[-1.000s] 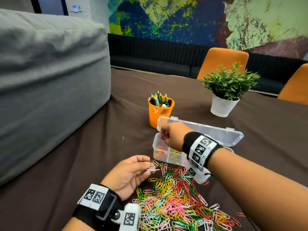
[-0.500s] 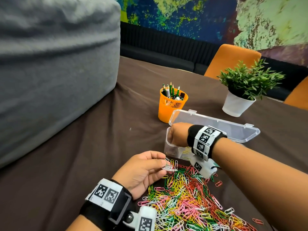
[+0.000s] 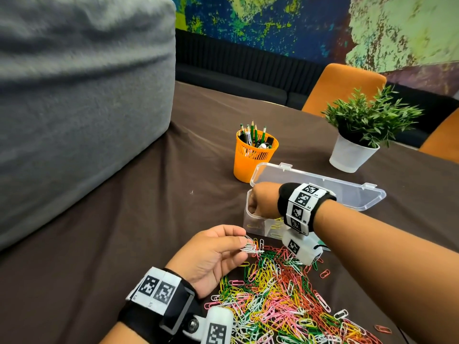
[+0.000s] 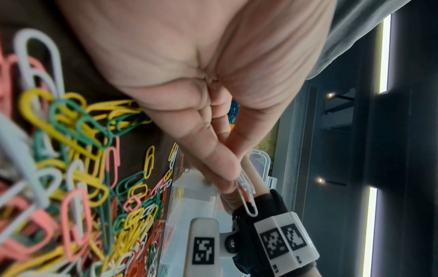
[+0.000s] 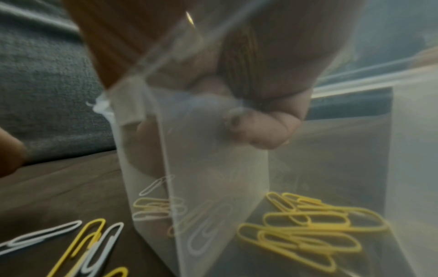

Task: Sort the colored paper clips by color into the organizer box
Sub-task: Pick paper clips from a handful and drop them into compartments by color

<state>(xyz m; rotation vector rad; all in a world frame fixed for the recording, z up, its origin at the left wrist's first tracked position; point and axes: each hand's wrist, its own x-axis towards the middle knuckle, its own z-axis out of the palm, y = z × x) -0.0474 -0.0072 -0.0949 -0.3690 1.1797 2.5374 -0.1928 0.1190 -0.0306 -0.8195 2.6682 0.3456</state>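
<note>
My left hand (image 3: 211,254) is pinching a small bunch of white clips (image 3: 250,246) between thumb and fingers (image 4: 220,168), holding them just above the near edge of the pile (image 3: 285,301) on the bench (image 3: 149,219). In the left wrist view one reddish clip seems to be caught among the white ones. My right hand (image 3: 263,201) is dipping into the end compartment of the box (image 3: 255,225), fingers (image 5: 267,129) curled; whether they are holding a clip I cannot tell through the cloudy plastic.

The clips are looking light, thin and springy, with a smooth coating, so I am judging them likely to slide, snag on one another and lift out in tangles. The flat sides look like the best place to pinch, a few at a time, with a check for stray colours.

White clips are lying in the end compartment under my right hand, yellow ones in the next compartment along. The box is sitting just beyond the pile, its clear lid (image 3: 323,189) lying open behind. The pile is mixing green, yellow, pink, red and white, and most of the sorting appears to be still ahead.

Further back, a pencil cup (image 3: 253,157) and a plant (image 3: 362,130) are standing.
</note>
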